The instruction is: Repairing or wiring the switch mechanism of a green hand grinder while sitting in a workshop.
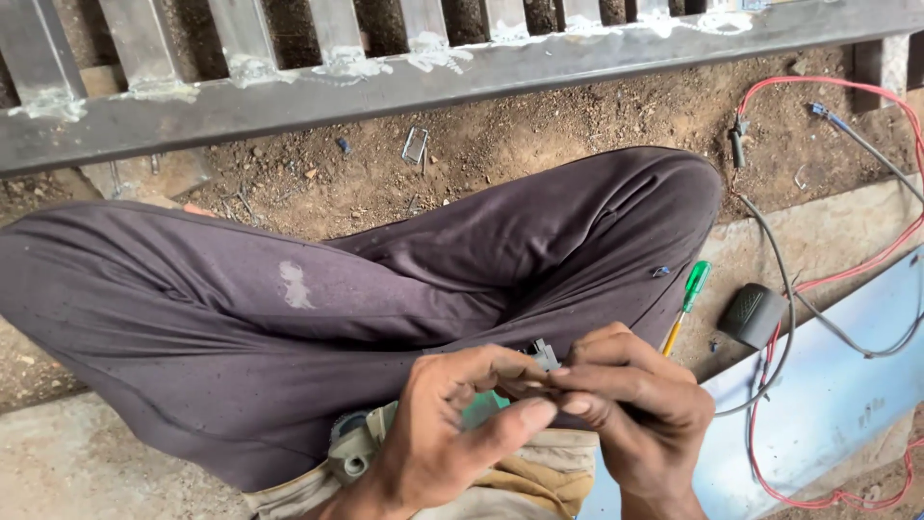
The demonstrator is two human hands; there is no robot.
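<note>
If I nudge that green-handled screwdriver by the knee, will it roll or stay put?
The screwdriver looks slim and round-handled, so it would probably roll. It seems light and rigid, easy to lift by the handle. It lies beside the trouser leg, which might stop it on that side.

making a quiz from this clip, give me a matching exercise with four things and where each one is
Things:
1. green-handled screwdriver
2. small grey plastic part
3. red wire
4. grey metal rail

Places:
A. pinched between the fingers of both hands
B. across the top, beyond the knees
C. on the ground beside the right leg
D. looping along the right edge

Pairs: 1-C, 2-A, 3-D, 4-B
</note>
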